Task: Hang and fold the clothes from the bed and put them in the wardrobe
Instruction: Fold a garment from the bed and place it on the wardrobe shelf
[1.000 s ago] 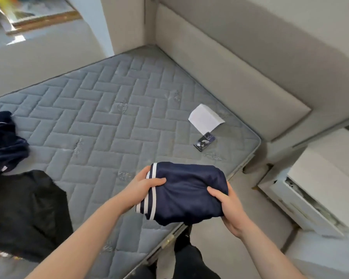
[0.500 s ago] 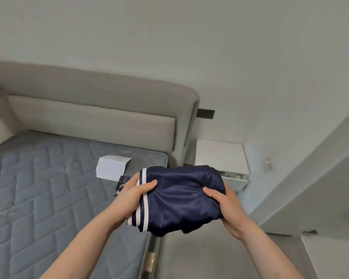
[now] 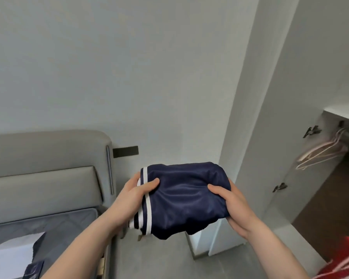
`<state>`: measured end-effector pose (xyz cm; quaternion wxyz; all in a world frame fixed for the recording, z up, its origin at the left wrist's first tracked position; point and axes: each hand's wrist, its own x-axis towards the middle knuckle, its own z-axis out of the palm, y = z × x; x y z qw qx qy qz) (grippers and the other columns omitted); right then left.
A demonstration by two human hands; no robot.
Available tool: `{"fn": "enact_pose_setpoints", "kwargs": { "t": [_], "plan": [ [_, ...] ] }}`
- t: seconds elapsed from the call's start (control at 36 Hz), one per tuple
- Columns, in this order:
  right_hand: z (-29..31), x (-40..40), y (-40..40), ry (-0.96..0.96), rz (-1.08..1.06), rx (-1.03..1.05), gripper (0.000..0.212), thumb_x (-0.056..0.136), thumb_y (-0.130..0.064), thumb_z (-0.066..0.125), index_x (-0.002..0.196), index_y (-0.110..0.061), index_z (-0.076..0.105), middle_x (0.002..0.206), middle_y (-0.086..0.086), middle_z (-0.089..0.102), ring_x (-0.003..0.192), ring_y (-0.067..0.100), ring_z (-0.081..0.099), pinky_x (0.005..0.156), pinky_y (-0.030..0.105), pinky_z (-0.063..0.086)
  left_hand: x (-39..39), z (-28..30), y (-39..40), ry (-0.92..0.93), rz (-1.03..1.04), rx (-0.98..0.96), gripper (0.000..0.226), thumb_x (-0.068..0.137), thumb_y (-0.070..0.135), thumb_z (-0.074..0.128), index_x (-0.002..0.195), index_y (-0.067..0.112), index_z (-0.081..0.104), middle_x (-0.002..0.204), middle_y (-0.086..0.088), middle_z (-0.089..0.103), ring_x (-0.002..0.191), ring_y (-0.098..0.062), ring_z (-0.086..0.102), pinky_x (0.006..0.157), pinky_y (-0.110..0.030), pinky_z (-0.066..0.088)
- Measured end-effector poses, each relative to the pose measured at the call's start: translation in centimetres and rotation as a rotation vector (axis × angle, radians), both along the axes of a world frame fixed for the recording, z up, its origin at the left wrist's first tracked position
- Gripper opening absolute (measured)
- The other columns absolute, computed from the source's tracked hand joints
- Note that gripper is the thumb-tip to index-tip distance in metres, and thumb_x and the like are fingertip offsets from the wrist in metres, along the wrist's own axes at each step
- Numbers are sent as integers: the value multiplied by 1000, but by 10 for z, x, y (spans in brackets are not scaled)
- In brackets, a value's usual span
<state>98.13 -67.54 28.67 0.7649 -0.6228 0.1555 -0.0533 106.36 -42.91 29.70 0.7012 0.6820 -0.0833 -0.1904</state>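
A folded navy garment (image 3: pixel 181 198) with white stripes along one edge is held in front of me at chest height. My left hand (image 3: pixel 137 194) grips its striped left end, thumb on top. My right hand (image 3: pixel 230 202) grips its right end, thumb on top and fingers underneath. The open wardrobe (image 3: pixel 330 178) stands at the right, with several pale pink hangers (image 3: pixel 322 154) on its rail. The bed (image 3: pixel 48 224) with its grey mattress lies at the lower left.
The grey padded headboard (image 3: pixel 48 178) stands behind the bed. A white paper (image 3: pixel 10 256) and a dark phone (image 3: pixel 32 270) lie on the mattress. A white wardrobe door (image 3: pixel 270 117) stands open between me and the wall. Red striped fabric (image 3: pixel 347 260) shows at the lower right.
My view has swung right and upward, from the mattress towards the wall and the open wardrobe. Both hands keep the same hold on the folded navy garment.
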Motion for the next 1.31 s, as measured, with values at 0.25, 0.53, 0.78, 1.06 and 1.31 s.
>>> {"fn": "enact_pose_setpoints", "kwargs": {
  "t": [0.25,0.53,0.78,1.06,1.31],
  "plan": [
    [31,-18,-99,-58,-280,-32,43,90,-15,71,130,-26,61,118,-3,74,109,18,71,102,44,53,39,35,-129,-68,-229,8,30,94,27,69,124,26,65,117,0,75,108,-24,73,103,-53,51],
    [71,-39,-186,-115,-622,-61,41,87,-19,73,123,-34,62,113,-8,75,102,16,73,91,41,57,72,82,-265,-151,-549,-38,35,91,34,74,124,29,65,115,4,76,105,-20,73,98,-48,54],
    [103,-54,-228,-153,-902,-153,58,76,-28,78,130,-31,60,121,-4,72,109,21,70,100,46,54,94,115,-369,-148,-812,-79,29,94,31,70,123,30,65,110,3,77,98,-21,75,94,-48,57],
    [135,-117,-255,-198,-1191,-193,41,90,-19,71,130,-22,62,119,4,74,109,26,71,98,44,53,56,153,-477,-164,-1155,-96,28,97,26,68,123,18,65,109,-5,78,99,-27,75,96,-50,57],
    [167,-142,-326,-174,-1336,-220,39,88,-20,72,127,-20,64,113,4,76,105,28,73,100,48,54,28,188,-584,-197,-1303,-77,26,98,26,65,118,10,70,109,-12,77,103,-33,74,101,-52,54]
  ]
}}
